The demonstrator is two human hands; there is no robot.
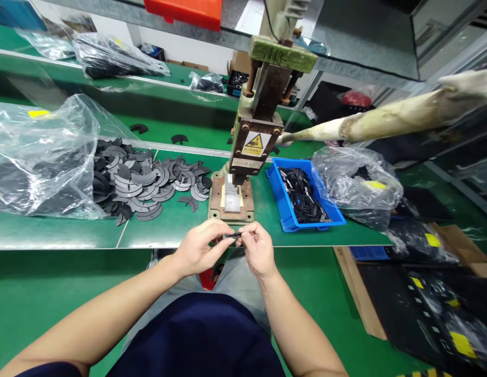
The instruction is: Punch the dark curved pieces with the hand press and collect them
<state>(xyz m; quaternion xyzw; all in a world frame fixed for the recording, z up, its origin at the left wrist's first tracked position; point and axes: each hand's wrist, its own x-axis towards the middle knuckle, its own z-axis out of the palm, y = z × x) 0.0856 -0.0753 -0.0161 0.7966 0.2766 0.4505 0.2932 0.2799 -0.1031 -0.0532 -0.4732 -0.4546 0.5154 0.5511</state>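
Between the fingertips of both hands, in front of the press base, is a small black part, mostly covered by the fingers. My left hand pinches its left end between thumb and fingers. Closed on the other end is my right hand. Just beyond them stands a hand press with a warning label; its brown base plate carries a pale metal fixture. A pile of dark curved plastic pieces lies to the left. On the right, a blue bin holds many slim black parts.
A large clear plastic bag of dark pieces sits at the far left, another bag right of the bin. The press's wrapped lever reaches out to the right. Overhead are a shelf and a red bin. Cartons stand at lower right.
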